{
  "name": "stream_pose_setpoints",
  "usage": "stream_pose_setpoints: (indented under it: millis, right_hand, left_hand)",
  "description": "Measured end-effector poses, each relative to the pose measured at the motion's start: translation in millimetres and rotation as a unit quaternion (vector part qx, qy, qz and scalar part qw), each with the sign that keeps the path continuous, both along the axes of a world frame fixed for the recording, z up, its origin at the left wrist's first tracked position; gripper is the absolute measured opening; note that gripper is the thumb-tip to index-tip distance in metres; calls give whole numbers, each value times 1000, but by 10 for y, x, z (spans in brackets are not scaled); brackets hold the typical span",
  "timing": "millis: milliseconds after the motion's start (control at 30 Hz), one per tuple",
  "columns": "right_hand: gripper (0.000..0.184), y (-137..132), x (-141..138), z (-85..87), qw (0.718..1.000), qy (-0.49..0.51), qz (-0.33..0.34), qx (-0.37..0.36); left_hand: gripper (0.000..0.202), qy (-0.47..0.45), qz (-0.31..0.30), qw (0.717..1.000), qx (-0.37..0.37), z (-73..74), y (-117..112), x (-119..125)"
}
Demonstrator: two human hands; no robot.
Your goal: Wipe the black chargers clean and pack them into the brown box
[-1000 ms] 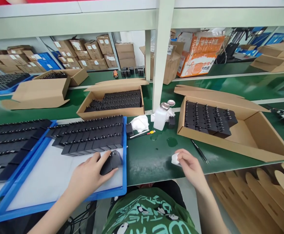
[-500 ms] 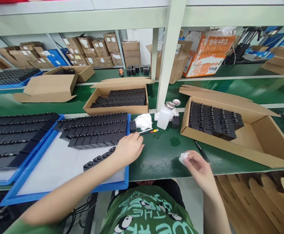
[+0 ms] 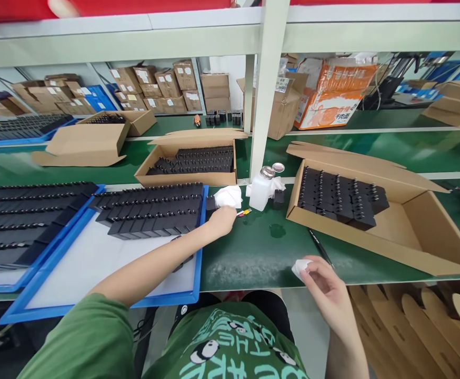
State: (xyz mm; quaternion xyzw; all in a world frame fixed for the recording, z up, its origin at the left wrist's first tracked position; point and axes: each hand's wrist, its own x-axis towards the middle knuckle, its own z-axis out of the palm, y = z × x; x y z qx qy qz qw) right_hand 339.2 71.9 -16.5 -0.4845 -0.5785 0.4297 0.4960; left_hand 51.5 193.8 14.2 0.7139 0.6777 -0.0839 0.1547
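Observation:
My left hand (image 3: 222,220) is stretched forward over the green bench, fingers curled downward at the near edge of a crumpled white cloth (image 3: 229,196). The fingertips are hidden, so what they grip cannot be made out. A thin tool with a red and yellow end (image 3: 244,212) sticks out beside the fingers. In my right hand (image 3: 325,281), above the bench's front edge, a small folded white wipe (image 3: 300,268) is pinched between thumb and fingers. Black blocks with metal pins (image 3: 155,208) stand in rows on a blue-rimmed tray (image 3: 199,263), partly covered by my left forearm.
A white pump bottle (image 3: 260,192) with its metal lid raised stands beside a small black block (image 3: 279,198). An open carton (image 3: 411,221) at right holds more blocks, with a black pen (image 3: 320,246) before it. Another filled carton (image 3: 186,179) sits behind. A pale post (image 3: 259,105) rises mid-bench.
My left hand has reached farther forward, to the white cloth. My right hand still holds the wipe, slightly lower in view. The whole view has shifted a little.

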Motion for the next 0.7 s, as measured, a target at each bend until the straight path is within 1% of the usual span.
stream_pose_setpoints:
  millis: [100,167,267,333,400,500,567,633,700]
  right_hand:
    - [21,-6,-33,47,1000,3,2,0]
    - [21,-15,-36,67,1000,7,0,-1]
    - [20,-29,-17,70,1000,7,-4,0]
    - [19,-33,-8,60,1000,3,-4,-4]
    - [18,-25,-14,45,1000,1,3,-9]
    - [17,7,-52,24,1000,11,26,-1]
    - [18,37,-78,18,999,7,43,6]
    - [19,68,-88,15,998,-11,58,6]
    - [21,102,-81,3,998,-28,63,7]
  left_hand:
    - [34,-8,0,1000,-13,30,8,34]
    - [33,-7,3,1000,-20,91,-23,41]
    - [31,-7,18,1000,-22,208,-139,-8]
    - [30,-7,38,999,-16,252,-254,-63]
    - [30,-7,61,998,-12,235,-373,-102]
    - [30,-12,90,996,-20,115,-503,-96]
    - [31,-26,105,994,-18,48,-530,-67]
    - [31,-51,116,992,1,52,-499,-44]
    - [31,-85,120,988,38,135,-402,-20]
